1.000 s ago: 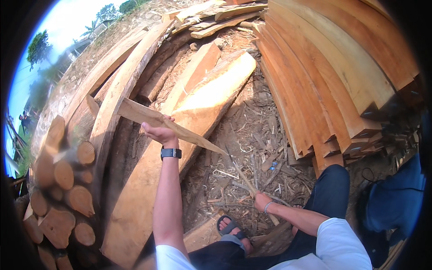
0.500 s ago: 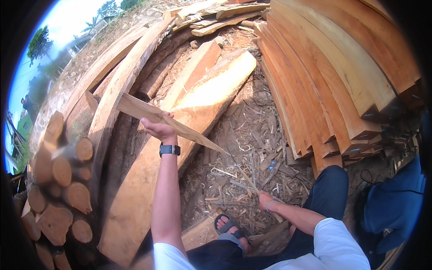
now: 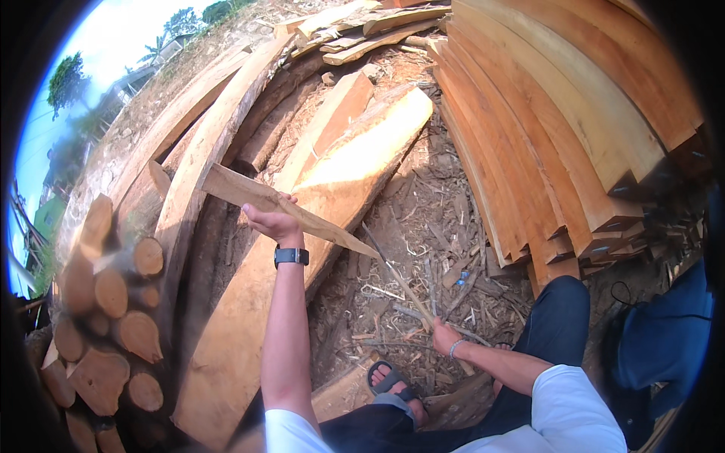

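Observation:
My left hand (image 3: pixel 273 224), with a dark watch at the wrist, is closed round a narrow, tapering wooden slat (image 3: pixel 336 232), palm turned up. The slat slants down to the right, its pointed end over the chip-covered ground. Low on the right, my right hand (image 3: pixel 447 338) grips a long thin stick (image 3: pixel 408 289), tan near the hand and dark toward its far end. That dark end passes by the slat's point; whether they touch I cannot tell. Beneath the slat lies a broad, thick wooden plank (image 3: pixel 249 317), partly sunlit.
Stacked sawn beams (image 3: pixel 544 136) rise at the right. Cut round logs (image 3: pixel 140 336) are piled at the left, near a long beam (image 3: pixel 215 121). Offcut boards (image 3: pixel 377 38) lie at the back. My sandalled foot (image 3: pixel 394 386) is among wood chips (image 3: pixel 445 219); blue cloth (image 3: pixel 664 340) shows at the right.
The stick's dark far end has risen and now shows beyond the slat's point. The slat stays in my left hand, and the whole view has shifted slightly.

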### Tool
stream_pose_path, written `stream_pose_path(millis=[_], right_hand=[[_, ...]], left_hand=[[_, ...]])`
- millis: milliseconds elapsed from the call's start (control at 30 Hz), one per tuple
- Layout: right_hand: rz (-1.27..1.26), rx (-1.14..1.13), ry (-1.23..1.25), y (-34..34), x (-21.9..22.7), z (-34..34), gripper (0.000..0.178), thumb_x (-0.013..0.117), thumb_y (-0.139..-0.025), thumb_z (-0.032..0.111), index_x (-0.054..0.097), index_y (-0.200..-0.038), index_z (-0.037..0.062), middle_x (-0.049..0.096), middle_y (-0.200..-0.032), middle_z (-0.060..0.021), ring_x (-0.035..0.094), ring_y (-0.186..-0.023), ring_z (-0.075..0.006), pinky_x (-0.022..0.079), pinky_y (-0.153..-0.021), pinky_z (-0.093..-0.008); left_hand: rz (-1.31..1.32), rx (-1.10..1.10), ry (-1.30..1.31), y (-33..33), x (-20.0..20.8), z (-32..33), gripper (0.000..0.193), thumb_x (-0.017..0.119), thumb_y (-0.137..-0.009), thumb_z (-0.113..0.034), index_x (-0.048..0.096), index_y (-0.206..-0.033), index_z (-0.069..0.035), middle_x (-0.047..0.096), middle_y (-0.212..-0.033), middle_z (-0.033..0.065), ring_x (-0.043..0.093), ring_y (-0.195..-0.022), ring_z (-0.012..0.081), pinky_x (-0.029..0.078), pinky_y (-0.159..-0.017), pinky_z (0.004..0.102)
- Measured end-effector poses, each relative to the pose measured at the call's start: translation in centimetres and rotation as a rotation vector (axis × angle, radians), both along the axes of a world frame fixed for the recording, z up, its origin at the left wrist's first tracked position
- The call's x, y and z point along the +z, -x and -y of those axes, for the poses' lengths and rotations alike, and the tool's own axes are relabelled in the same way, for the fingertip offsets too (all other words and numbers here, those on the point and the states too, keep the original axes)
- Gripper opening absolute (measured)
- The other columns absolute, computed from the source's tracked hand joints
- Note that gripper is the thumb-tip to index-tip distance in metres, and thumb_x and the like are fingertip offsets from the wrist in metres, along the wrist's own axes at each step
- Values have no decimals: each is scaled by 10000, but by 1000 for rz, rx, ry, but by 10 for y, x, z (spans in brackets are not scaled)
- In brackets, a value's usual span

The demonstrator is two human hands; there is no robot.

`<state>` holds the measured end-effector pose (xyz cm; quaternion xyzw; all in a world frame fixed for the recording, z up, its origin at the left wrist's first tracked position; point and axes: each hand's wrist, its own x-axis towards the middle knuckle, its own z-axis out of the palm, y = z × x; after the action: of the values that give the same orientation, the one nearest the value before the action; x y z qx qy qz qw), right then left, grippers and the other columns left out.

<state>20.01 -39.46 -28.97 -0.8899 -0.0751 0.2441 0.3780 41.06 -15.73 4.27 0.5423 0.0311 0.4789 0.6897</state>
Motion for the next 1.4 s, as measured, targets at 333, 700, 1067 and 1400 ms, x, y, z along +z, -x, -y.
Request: stream_pose_path(millis=[333, 700, 1067, 1400], right_hand=[[38, -2, 13, 3, 5, 0, 295, 462, -814, 39, 407, -1062, -112, 625, -857, -320, 617, -859, -482, 491, -761, -516], [13, 34, 88, 11, -21, 12, 344, 530, -792, 32, 414, -1088, -100, 626, -887, -328, 621, -872, -483, 500, -764, -523], [-12, 52, 133, 9, -25, 11, 356, 532, -789, 39, 414, -1095, -98, 626, -870, -329, 627, -862, -470, 504, -775, -513], [80, 12, 93, 6, -40, 10, 320, 512, -793, 40, 414, -1069, -87, 614, -802, -335, 618, -815, -490, 494, -714, -533]], left_hand=[[-5, 23, -34, 3, 0, -4, 601, 249, -921, -551, 441, -975, 16, 546, -713, 161, 596, -577, 251, 537, -497, 356], [10, -6, -8, -1, -4, -6, 568, 263, -938, -515, 431, -988, 25, 543, -744, 169, 598, -573, 257, 547, -495, 348], [4, 16, 14, 1, -1, -11, 581, 257, -936, -514, 452, -990, 30, 549, -718, 162, 602, -562, 253, 554, -489, 346], [13, 1, -16, 0, 3, 2, 560, 257, -939, -512, 439, -946, 18, 532, -697, 148, 602, -577, 244, 550, -495, 336]])
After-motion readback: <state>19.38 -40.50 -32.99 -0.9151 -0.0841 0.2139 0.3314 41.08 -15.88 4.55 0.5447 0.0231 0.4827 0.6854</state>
